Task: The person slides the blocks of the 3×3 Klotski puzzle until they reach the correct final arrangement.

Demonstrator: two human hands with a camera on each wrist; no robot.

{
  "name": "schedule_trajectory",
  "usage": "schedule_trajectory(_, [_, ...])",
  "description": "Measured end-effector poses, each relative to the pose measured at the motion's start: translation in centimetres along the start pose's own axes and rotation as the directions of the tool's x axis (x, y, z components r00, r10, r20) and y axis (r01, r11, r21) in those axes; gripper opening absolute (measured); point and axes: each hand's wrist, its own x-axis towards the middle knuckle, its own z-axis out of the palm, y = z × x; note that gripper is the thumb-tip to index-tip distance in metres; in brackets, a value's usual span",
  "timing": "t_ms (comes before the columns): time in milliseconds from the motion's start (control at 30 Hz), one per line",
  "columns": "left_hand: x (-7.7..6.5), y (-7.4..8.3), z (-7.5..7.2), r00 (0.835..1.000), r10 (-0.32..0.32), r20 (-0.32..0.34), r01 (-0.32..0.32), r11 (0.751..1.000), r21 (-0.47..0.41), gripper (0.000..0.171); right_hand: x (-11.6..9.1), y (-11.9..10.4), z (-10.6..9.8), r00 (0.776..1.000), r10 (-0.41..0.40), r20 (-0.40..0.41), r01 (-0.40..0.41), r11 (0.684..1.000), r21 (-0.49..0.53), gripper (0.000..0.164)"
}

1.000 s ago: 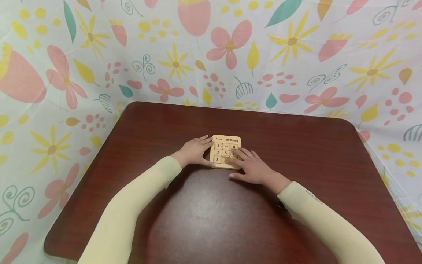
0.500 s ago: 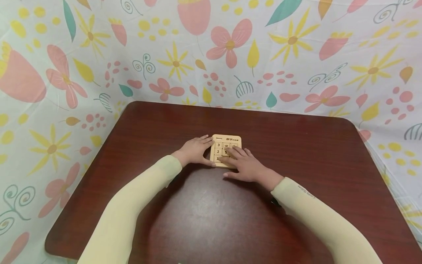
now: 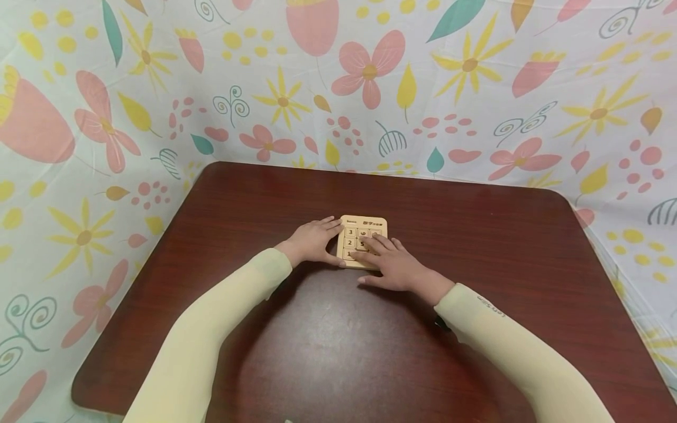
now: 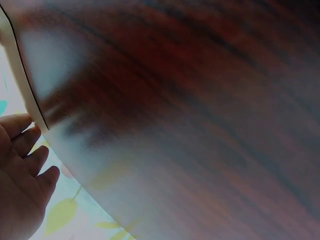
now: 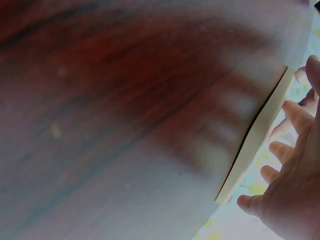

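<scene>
A pale wooden number slide puzzle (image 3: 367, 218) lies flat on the dark red-brown table. Its 3, 2 and 1 tiles show down the left column, beside a 6-like tile and a partly covered 5. My left hand (image 3: 313, 241) steadies the left side, straight fingertips at the upper edge and thumb by the lower corner. In the left wrist view its fingers (image 4: 30, 150) meet the puzzle's thin edge (image 4: 22, 75). My right hand (image 3: 394, 267) reaches over the right side, spread fingertips resting on the tiles, hiding those at lower right. Its thumb lies off the front edge.
The wood-grain table (image 3: 328, 352) has rounded corners and a glossy patch of light in front of the puzzle. A white cloth (image 3: 296, 59) printed with flowers and leaves hangs along the back and left side. Pale yellow sleeves (image 3: 211, 323) cover both forearms.
My right hand has shifted left across the puzzle, now covering the 7 tile and part of the 5 and 8. In the last half second it stays put. The left hand has not moved.
</scene>
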Motion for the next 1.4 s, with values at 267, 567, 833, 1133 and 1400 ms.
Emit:
schedule_trajectory(267, [-0.1,0.0,-0.1,1.0,-0.007,0.003,0.007,1.0,-0.007,0.105,0.0,0.2,0.2,1.0,-0.003,0.0,0.003,1.0,-0.012,0.066])
schedule_trajectory(567, [-0.2,0.0,-0.1,1.0,-0.004,0.009,0.004,1.0,-0.008,0.105,-0.3,0.5,0.3,1.0,-0.01,-0.007,0.01,1.0,-0.016,0.065])
schedule_trajectory(833, [-0.2,0.1,-0.3,1.0,-0.005,0.018,0.005,1.0,-0.014,0.105,-0.8,0.8,0.2,1.0,-0.006,-0.013,0.005,1.0,-0.011,0.065])
schedule_trajectory(1133, [0.0,-0.1,0.0,1.0,-0.007,0.019,0.007,1.0,-0.013,0.106,-1.1,1.2,0.3,1.0,0.008,-0.011,-0.009,1.0,-0.014,0.064])
schedule_trajectory(1400, [-0.1,-0.1,0.0,1.0,-0.006,0.019,0.006,1.0,-0.011,0.107,-1.4,1.5,0.4,1.0,0.02,-0.006,-0.021,1.0,-0.019,0.064])
